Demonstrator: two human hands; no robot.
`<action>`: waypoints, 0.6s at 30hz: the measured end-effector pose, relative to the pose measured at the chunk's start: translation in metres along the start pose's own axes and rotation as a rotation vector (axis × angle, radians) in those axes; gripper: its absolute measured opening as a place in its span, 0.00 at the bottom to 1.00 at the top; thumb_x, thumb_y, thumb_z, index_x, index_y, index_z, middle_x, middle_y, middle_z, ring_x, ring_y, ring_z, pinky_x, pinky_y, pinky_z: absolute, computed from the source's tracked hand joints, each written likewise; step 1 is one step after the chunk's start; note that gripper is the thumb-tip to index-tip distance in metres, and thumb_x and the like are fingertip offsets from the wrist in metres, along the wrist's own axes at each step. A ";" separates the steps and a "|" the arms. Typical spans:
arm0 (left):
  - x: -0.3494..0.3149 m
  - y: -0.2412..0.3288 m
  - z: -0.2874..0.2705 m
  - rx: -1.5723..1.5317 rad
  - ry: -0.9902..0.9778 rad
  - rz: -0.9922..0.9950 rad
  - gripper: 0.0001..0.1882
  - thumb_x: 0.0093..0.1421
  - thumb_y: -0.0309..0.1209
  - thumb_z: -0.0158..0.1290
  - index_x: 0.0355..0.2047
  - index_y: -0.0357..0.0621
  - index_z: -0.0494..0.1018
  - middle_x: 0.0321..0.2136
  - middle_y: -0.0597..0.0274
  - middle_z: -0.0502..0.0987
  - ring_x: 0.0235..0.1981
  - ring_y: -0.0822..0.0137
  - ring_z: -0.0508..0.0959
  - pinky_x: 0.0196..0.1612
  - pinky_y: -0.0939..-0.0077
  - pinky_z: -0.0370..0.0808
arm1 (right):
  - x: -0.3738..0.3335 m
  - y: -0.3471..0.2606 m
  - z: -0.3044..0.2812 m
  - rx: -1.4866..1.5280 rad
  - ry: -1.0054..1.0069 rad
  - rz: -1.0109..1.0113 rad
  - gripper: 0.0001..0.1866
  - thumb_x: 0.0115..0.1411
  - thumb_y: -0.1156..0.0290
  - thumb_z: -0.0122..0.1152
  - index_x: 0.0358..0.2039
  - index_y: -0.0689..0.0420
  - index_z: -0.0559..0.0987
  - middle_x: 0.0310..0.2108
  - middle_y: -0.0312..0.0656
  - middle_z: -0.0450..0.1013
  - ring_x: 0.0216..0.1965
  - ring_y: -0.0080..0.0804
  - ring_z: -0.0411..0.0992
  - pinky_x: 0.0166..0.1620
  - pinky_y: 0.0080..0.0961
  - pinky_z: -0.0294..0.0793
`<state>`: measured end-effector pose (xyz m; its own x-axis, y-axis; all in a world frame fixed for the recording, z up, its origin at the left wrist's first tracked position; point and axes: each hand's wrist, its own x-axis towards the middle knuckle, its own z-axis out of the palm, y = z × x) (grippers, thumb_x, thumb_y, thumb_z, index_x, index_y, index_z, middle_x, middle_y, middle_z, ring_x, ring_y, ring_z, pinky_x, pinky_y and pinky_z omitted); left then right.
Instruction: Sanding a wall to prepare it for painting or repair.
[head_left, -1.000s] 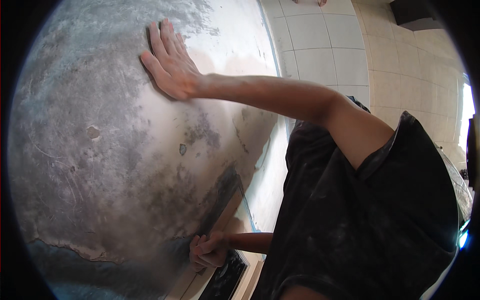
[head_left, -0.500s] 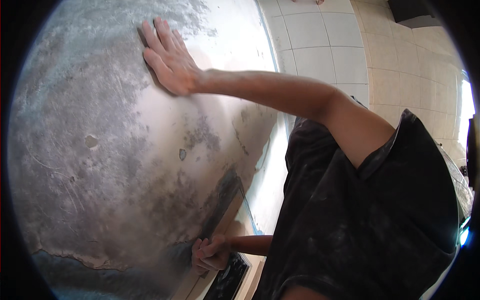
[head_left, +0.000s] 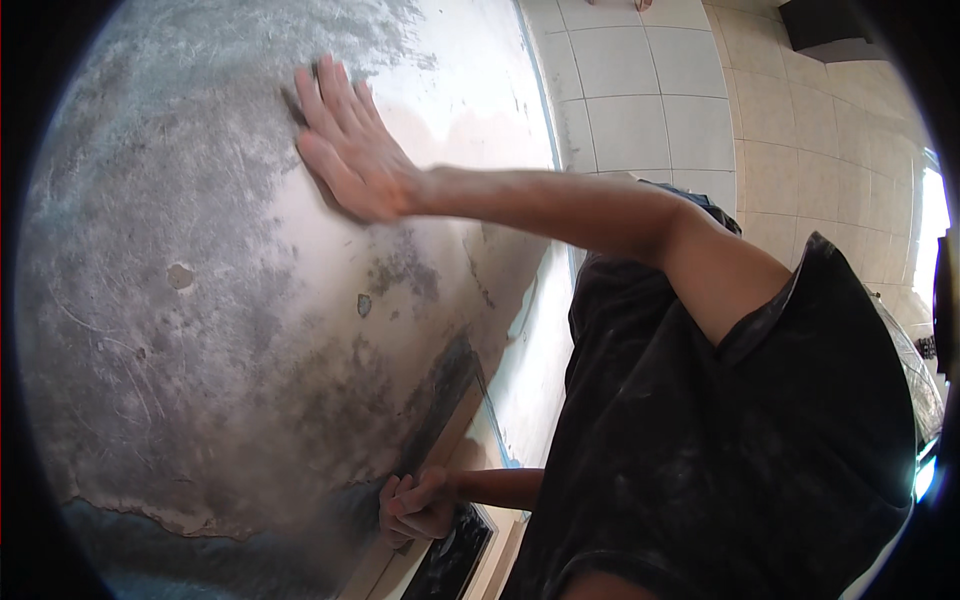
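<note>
Your right hand (head_left: 355, 150) lies flat with fingers spread on the patchy plaster wall (head_left: 190, 370), which fills the left side. Your left hand (head_left: 418, 507) is curled beside a dark panel (head_left: 452, 556); whether it grips anything, you cannot tell. Your dusty black shirt (head_left: 720, 460) blocks the near right, white tiles (head_left: 640, 110) beyond.

Mottled grey and white covered the wall (head_left: 190, 350), and the shirt (head_left: 700, 440) was black.
Pale, powdery smudges speckled the dark cloth; brownish and charcoal blotches clouded the wall, which turned a dusky blue-grey along its lower strip. The nearer tiles (head_left: 625, 80) were whitish with a thin dark grid, the farther tiles (head_left: 800, 130) beige with faint lines.
</note>
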<state>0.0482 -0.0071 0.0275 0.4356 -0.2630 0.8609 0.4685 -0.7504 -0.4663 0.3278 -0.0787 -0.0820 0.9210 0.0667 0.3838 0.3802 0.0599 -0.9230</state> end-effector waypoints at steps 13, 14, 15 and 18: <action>-0.003 0.000 -0.002 0.027 -0.011 0.003 0.28 0.67 0.32 0.37 0.06 0.50 0.61 0.10 0.69 0.71 0.15 0.70 0.67 0.29 0.73 0.63 | -0.013 0.008 -0.003 -0.005 -0.099 -0.015 0.37 0.68 0.54 0.23 0.65 0.72 0.34 0.68 0.64 0.30 0.70 0.56 0.28 0.69 0.47 0.29; -0.003 0.000 -0.002 0.032 -0.030 0.006 0.28 0.67 0.32 0.37 0.06 0.50 0.61 0.10 0.69 0.71 0.15 0.70 0.67 0.29 0.73 0.63 | 0.001 0.012 -0.001 -0.018 -0.034 -0.010 0.37 0.68 0.54 0.23 0.65 0.72 0.35 0.68 0.64 0.31 0.70 0.56 0.28 0.69 0.47 0.29; 0.000 0.001 -0.002 0.026 -0.032 0.014 0.28 0.67 0.32 0.37 0.06 0.50 0.61 0.10 0.69 0.71 0.15 0.70 0.67 0.29 0.73 0.63 | 0.010 0.012 -0.005 -0.038 0.038 0.011 0.37 0.68 0.55 0.24 0.65 0.72 0.35 0.68 0.64 0.31 0.70 0.56 0.28 0.69 0.47 0.29; 0.002 0.003 -0.002 0.008 -0.015 0.011 0.28 0.67 0.33 0.37 0.06 0.50 0.61 0.10 0.70 0.71 0.15 0.70 0.67 0.30 0.73 0.63 | 0.004 0.001 -0.005 0.011 0.045 0.049 0.37 0.68 0.55 0.24 0.65 0.72 0.35 0.68 0.65 0.31 0.70 0.57 0.29 0.69 0.47 0.28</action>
<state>0.0489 -0.0107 0.0283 0.4519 -0.2624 0.8526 0.4700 -0.7423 -0.4776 0.3326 -0.0832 -0.0819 0.9415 0.0247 0.3362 0.3339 0.0685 -0.9401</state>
